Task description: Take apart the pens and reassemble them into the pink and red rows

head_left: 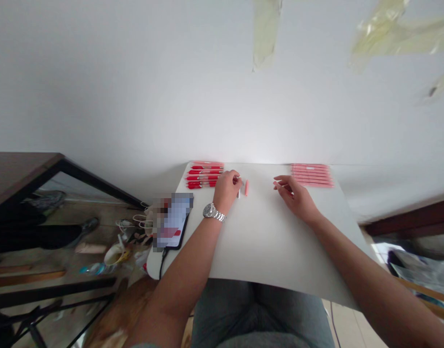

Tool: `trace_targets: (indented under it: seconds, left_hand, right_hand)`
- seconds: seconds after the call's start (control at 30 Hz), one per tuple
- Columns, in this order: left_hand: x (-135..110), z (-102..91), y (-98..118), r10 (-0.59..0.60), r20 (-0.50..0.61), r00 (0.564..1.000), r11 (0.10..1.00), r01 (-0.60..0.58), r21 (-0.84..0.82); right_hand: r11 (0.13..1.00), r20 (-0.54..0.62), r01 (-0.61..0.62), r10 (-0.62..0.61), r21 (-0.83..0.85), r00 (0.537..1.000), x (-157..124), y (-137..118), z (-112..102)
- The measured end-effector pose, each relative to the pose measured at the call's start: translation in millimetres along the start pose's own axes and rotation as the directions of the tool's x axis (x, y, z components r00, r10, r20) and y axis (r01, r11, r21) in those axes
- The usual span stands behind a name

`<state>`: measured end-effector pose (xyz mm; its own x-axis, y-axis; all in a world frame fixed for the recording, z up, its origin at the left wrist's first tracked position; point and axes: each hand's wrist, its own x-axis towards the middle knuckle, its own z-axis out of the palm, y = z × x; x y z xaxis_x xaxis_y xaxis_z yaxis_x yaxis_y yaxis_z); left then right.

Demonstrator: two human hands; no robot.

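My left hand [227, 188], with a silver watch on the wrist, rests on the white table [265, 241], its fingers curled around a thin white stick-like part [238, 192]. A short pink piece [246, 187] lies just right of it. Close behind that hand sits a row of several red pens [204, 175]. My right hand [293, 192] hovers over the table with fingers loosely curled; a thin pale piece seems pinched at its fingertips [279, 184], too small to name. A row of pink pen barrels [311, 175] lies beyond it at the back right.
A phone [176, 220] on a cable lies at the table's left edge. Left of the table stand a dark glass-topped table [44, 169] and floor clutter with a cup [113, 255]. A white wall rises right behind the table. My lap shows below the front edge.
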<state>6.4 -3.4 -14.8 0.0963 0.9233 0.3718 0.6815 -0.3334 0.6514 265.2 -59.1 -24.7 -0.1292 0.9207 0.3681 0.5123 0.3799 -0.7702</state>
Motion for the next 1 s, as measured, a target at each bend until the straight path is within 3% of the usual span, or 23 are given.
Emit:
trace_targets:
  seconds: [0.17,0.3,0.57,1.0]
  left_hand:
    - [0.9,-2.2,2.8,0.029,-0.037,0.999,0.999,-0.028,0.044]
    - [-0.4,-3.9,7.3,0.133,-0.059,0.989,0.991,-0.134,-0.016]
    - [-9.4,-2.9,26.4,0.362,0.095,0.927,0.925,-0.344,-0.164]
    - [-16.6,13.4,36.1,0.455,0.207,0.866,0.889,-0.429,-0.161]
  right_hand:
    - [1.000,-0.013,0.009,-0.009,0.022,1.000,0.3,1.1,0.8]
    - [0.999,-0.011,-0.019,0.019,0.030,1.000,0.4,1.3,1.3]
    - [0.998,0.000,-0.054,0.054,0.008,0.999,0.1,3.6,3.2]
    - [0.985,0.069,0.089,-0.079,-0.150,0.994,-1.4,-3.4,-1.2]
